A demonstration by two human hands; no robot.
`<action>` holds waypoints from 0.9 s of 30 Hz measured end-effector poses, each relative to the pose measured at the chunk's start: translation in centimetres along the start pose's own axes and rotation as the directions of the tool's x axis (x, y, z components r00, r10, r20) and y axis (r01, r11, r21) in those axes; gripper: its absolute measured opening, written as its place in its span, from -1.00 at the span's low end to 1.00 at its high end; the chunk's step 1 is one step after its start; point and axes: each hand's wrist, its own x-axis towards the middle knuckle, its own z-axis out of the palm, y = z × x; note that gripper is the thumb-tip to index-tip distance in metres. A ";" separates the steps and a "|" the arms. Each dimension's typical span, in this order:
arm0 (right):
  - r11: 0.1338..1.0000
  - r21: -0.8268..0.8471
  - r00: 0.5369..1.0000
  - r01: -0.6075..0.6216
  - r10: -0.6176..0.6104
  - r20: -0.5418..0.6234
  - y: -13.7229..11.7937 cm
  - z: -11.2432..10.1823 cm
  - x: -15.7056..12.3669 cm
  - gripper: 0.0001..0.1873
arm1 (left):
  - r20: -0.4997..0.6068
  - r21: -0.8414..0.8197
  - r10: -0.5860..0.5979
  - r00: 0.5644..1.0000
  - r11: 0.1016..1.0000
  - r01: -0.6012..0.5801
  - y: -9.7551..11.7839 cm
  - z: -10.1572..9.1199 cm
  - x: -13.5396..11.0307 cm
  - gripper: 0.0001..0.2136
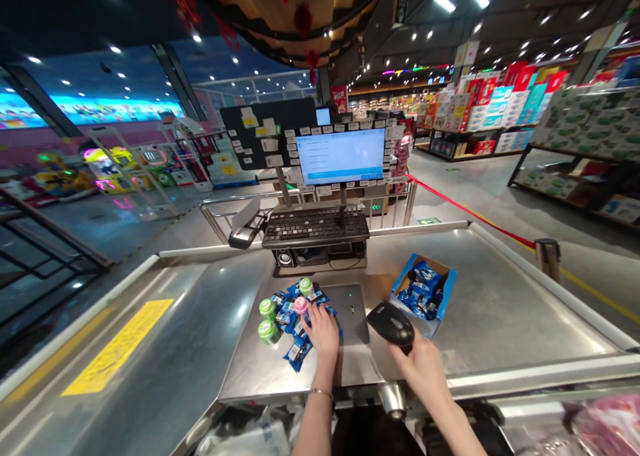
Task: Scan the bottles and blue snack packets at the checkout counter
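"Looking down from the head, what do the hands hold?"

"The right hand (pixel 423 371) holds a black scanner (pixel 391 323), a box (pixel 447 289) just ahead. The left hand (pixel 323 331) lies on blue packets (pixel 297 353) beside small bottles (pixel 269 331); if it grips, I cannot tell."

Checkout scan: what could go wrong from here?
The green-capped tubs sit loose against the heaped blue snack packets by the left hand, so they might get knocked over. Packets overlapping the grey plate could be missed or double-scanned. The handheld barcode scanner in the right hand is near the open carton, so it might read the wrong packet.
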 end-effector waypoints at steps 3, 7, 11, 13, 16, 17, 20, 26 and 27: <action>0.999 0.011 0.999 -0.043 0.043 0.010 0.6 0.0 0.0 -0.57 | -0.033 0.029 -0.057 0.998 0.998 0.058 -1.2 0.6 0.5 -0.62; 0.999 0.006 0.999 -0.039 0.039 -0.011 1.5 0.2 0.0 -0.58 | -0.057 0.070 -0.092 0.994 0.993 0.096 -2.9 1.0 1.1 -0.58; 0.999 0.027 0.999 -0.032 0.033 -0.039 2.3 0.2 0.2 -0.54 | -0.052 0.050 -0.134 0.990 0.989 0.136 -3.1 0.3 1.5 -0.56; 0.998 0.029 0.998 -0.056 0.057 -0.039 2.6 0.0 0.3 -0.52 | -0.069 0.003 -0.105 0.992 0.994 0.105 -1.9 -0.5 1.7 -0.57; 0.994 0.033 0.992 -0.101 0.103 -0.067 2.8 -0.9 0.4 -0.51 | -0.105 -0.103 0.053 0.993 0.993 -0.064 1.7 -1.9 2.0 -0.62; 0.993 0.040 0.990 -0.110 0.113 -0.085 2.9 -1.2 0.5 -0.51 | -0.118 -0.147 0.126 0.985 0.979 -0.143 3.3 -2.4 2.0 -0.63; 0.989 0.078 0.980 -0.127 0.137 -0.146 3.3 -2.3 0.6 -0.49 | -0.181 -0.308 0.348 0.920 0.868 -0.389 8.3 -3.8 1.8 -0.64; 0.966 0.169 0.943 -0.193 0.231 -0.239 5.4 -4.1 1.0 -0.45 | 0.028 -0.595 0.658 0.753 0.616 -0.516 17.4 -5.5 1.4 -0.76; 0.962 0.181 0.934 -0.206 0.248 -0.257 5.8 -4.3 1.0 -0.43 | 0.171 -0.590 0.673 0.719 0.655 -0.472 18.7 -5.5 1.6 -0.76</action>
